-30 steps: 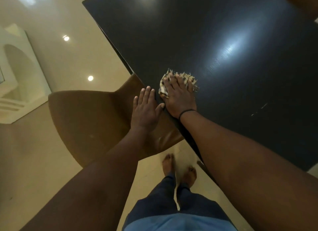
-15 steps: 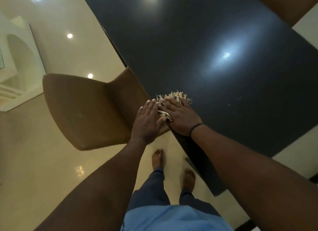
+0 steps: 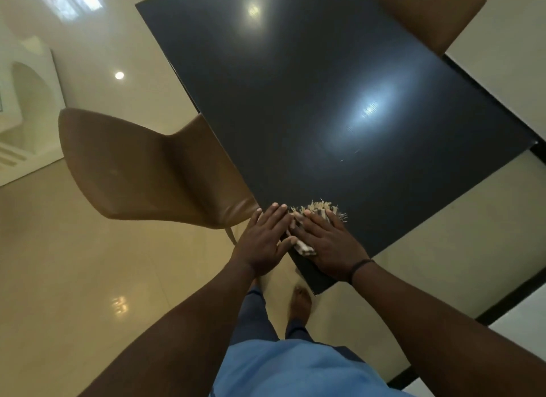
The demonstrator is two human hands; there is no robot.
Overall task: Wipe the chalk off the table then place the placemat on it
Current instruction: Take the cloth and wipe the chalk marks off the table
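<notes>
At the near corner of the tabletop (image 3: 325, 101), head view (only one I've got): my right hand (image 3: 331, 246) lies flat on the cloth (image 3: 317, 210), fingers straight and spread, pressing it down, not curled round it. The cloth sits bunched under that palm, touching the left edge, w/ a frayed fringe poking out past the fingertips and a pale fold showing at the thumb side. My left hand (image 3: 266, 240) is just beside it, fingers straight and together, tips reaching over the left edge, thumb touching the cloth; palm seems to hang off the table, can't tell if it bears on anything.

Faint pale scratches of chalk (image 3: 350, 155) show toward the right edge, well apart from the cloth, so I'd judge wiping isn't done.

Can't tell if this cloth is the wiper or the placemat itself; no other mat in view. Handling, my guess: light, soft, limp, bunches easily, slides readily on the glossy top. To lift, pinch a woven edge, not the fringe, which looks likely to shed. To spread, take two corners.

Brown chair (image 3: 153, 169) tucked at the left edge.
</notes>
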